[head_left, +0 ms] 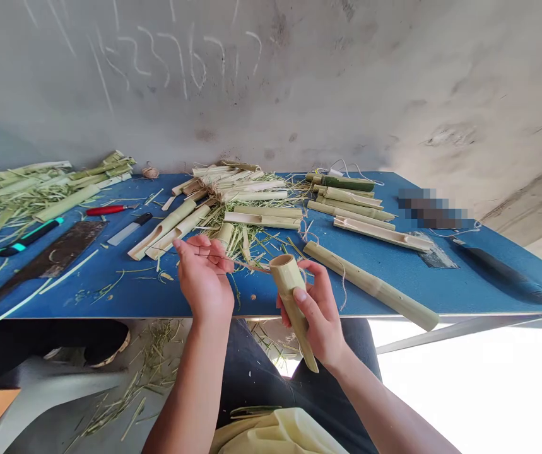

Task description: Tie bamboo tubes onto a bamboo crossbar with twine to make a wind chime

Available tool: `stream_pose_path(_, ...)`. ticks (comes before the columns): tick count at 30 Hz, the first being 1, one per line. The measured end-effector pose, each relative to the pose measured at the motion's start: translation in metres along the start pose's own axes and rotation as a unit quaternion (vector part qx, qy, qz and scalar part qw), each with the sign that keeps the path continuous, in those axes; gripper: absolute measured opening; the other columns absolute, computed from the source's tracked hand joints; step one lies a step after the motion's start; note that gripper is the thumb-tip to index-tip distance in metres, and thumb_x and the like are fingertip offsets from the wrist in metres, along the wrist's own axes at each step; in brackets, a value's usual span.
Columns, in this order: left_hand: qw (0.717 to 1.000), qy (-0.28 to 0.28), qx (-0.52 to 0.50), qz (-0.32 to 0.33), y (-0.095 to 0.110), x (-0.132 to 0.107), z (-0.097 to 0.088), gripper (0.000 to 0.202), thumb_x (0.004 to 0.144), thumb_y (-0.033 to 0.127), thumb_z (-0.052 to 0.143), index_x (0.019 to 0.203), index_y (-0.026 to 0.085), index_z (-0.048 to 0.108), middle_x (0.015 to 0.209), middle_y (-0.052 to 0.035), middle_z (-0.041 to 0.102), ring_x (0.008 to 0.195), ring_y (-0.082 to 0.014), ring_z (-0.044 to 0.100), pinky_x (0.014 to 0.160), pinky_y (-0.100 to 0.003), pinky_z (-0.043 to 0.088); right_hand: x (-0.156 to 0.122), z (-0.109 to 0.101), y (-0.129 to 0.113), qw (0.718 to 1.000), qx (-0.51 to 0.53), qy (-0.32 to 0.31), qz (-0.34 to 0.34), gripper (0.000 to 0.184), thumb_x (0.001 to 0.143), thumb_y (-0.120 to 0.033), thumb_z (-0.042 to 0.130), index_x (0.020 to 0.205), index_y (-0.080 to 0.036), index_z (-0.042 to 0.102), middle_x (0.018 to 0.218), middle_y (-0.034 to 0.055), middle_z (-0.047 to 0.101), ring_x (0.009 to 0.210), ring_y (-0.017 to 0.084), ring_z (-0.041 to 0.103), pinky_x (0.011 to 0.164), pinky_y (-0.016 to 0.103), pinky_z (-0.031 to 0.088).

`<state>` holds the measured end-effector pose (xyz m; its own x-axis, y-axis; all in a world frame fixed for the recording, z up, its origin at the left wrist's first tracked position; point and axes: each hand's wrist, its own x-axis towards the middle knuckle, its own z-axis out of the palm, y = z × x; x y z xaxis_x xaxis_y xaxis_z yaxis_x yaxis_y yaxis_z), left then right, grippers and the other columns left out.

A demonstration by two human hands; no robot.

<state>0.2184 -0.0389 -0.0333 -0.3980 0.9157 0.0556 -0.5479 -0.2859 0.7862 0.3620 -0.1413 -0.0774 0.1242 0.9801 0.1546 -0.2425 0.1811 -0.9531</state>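
Note:
My right hand (320,315) is wrapped round a pale green bamboo tube (286,272), held tilted over my lap at the table's front edge. The tube's open round end faces up, and its lower end is cut to a slant. A thin twine (250,267) runs from near the tube's mouth leftward to my left hand (208,280). That hand is palm up, its fingers curled with the twine across them. To the right, a long bamboo piece (370,284) lies on the blue table (133,293) and juts past its edge, with loose string beside it.
Split bamboo pieces (264,217) and shavings cover the table's middle, with more at the back left. A cleaver (65,252), a small knife (129,229) and a red-handled tool (110,210) lie left; a dark blade (502,271) lies right. Another person's shoe (110,347) shows below left.

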Motion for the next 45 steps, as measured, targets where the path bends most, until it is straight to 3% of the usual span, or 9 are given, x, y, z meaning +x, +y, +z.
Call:
stream_pose_path(12, 0.999, -0.018, -0.024, -0.010, 0.028, 0.020, -0.015, 0.052, 0.104, 0.064, 0.055, 0.074, 0.022, 0.055, 0.061, 0.0040, 0.051, 0.041, -0.0083, 0.036, 0.041, -0.025, 0.029, 0.003, -0.019, -0.011, 0.999, -0.044, 0.003, -0.006, 0.043, 0.099, -0.066, 0.052, 0.098, -0.023, 0.055, 0.072, -0.0007, 0.060, 0.050, 0.013, 0.052, 0.046, 0.028, 0.042)
stream_pose_path(19, 0.984, -0.012, 0.126, 0.128, 0.056, 0.057, -0.074, 0.062, 0.110, 0.066, 0.031, 0.078, 0.022, 0.059, 0.071, 0.0002, 0.051, 0.049, -0.0114, 0.039, 0.046, -0.027, 0.034, 0.009, -0.035, -0.011, 0.997, -0.031, 0.067, -0.016, 0.041, 0.099, -0.063, 0.055, 0.093, -0.022, 0.057, 0.077, 0.0006, 0.063, 0.050, 0.013, 0.053, 0.046, 0.028, 0.045)
stream_pose_path(22, 0.905, -0.036, 0.342, 0.250, 0.063, 0.072, -0.116, 0.064, 0.105, 0.074, 0.035, 0.082, 0.023, 0.065, 0.070, -0.0007, 0.046, 0.057, -0.0168, 0.043, 0.058, -0.032, 0.042, 0.009, -0.039, -0.007, 0.997, -0.018, 0.072, -0.004, 0.042, 0.096, -0.064, 0.061, 0.095, -0.022, 0.059, 0.076, 0.0004, 0.063, 0.049, 0.014, 0.054, 0.044, 0.028, 0.045)
stream_pose_path(25, 0.719, -0.110, 0.585, 0.359, 0.070, 0.086, -0.148, 0.048, 0.108, 0.058, 0.040, 0.089, 0.025, 0.069, 0.094, -0.0087, 0.064, 0.085, -0.0282, 0.061, 0.083, -0.041, 0.047, 0.009, -0.043, -0.004, 0.998, -0.023, 0.066, 0.005, 0.042, 0.096, -0.063, 0.061, 0.093, -0.021, 0.060, 0.075, 0.0011, 0.064, 0.049, 0.014, 0.056, 0.044, 0.028, 0.045)
stream_pose_path(28, 0.611, -0.221, 0.694, 0.311, 0.070, 0.097, -0.159, 0.030, 0.106, 0.042, 0.043, 0.100, 0.026, 0.068, 0.098, -0.0095, 0.074, 0.089, -0.0323, 0.067, 0.080, -0.040, 0.046, 0.009, -0.046, -0.002, 0.997, -0.023, 0.070, 0.015, 0.041, 0.096, -0.062, 0.063, 0.093, -0.021, 0.062, 0.075, 0.0017, 0.066, 0.049, 0.015, 0.057, 0.044, 0.028, 0.045)
stream_pose_path(32, 0.560, -0.303, 0.745, 0.199, 0.058, 0.107, -0.155, 0.026, 0.104, 0.046, 0.049, 0.114, 0.025, 0.062, 0.105, -0.0102, 0.076, 0.089, -0.0316, 0.071, 0.074, -0.037, 0.049, 0.010, -0.044, -0.002, 0.996, -0.037, 0.073, 0.029, 0.045, 0.090, -0.065, 0.069, 0.091, -0.020, 0.064, 0.074, 0.0017, 0.066, 0.048, 0.015, 0.058, 0.043, 0.028, 0.047)
stream_pose_path(38, 0.590, -0.369, 0.670, 0.258, 0.057, 0.118, -0.163, 0.032, 0.109, 0.033, 0.031, 0.104, 0.023, 0.061, 0.109, -0.0101, 0.071, 0.106, -0.0277, 0.068, 0.096, -0.041, 0.053, 0.010, -0.039, -0.005, 0.993, -0.067, 0.091, 0.034, 0.045, 0.089, -0.065, 0.070, 0.091, -0.020, 0.067, 0.074, 0.0018, 0.067, 0.049, 0.014, 0.058, 0.045, 0.027, 0.049)
stream_pose_path(41, 0.604, -0.335, 0.662, 0.290, 0.069, 0.129, -0.179, 0.035, 0.110, 0.035, 0.035, 0.107, 0.022, 0.067, 0.113, -0.0095, 0.071, 0.107, -0.0272, 0.068, 0.098, -0.041, 0.054, 0.010, -0.036, -0.005, 0.992, -0.058, 0.108, 0.025, 0.045, 0.087, -0.065, 0.070, 0.090, -0.020, 0.069, 0.071, 0.0025, 0.067, 0.047, 0.013, 0.056, 0.044, 0.026, 0.047)
stream_pose_path(45, 0.546, -0.302, 0.713, 0.318, 0.086, 0.145, -0.197, 0.029, 0.107, 0.031, 0.045, 0.110, 0.022, 0.073, 0.112, -0.0083, 0.074, 0.104, -0.0300, 0.069, 0.097, -0.046, 0.053, 0.012, -0.033, -0.005, 0.990, -0.051, 0.130, 0.026, 0.044, 0.083, -0.065, 0.074, 0.092, -0.021, 0.072, 0.067, 0.0032, 0.067, 0.044, 0.015, 0.055, 0.041, 0.027, 0.045)
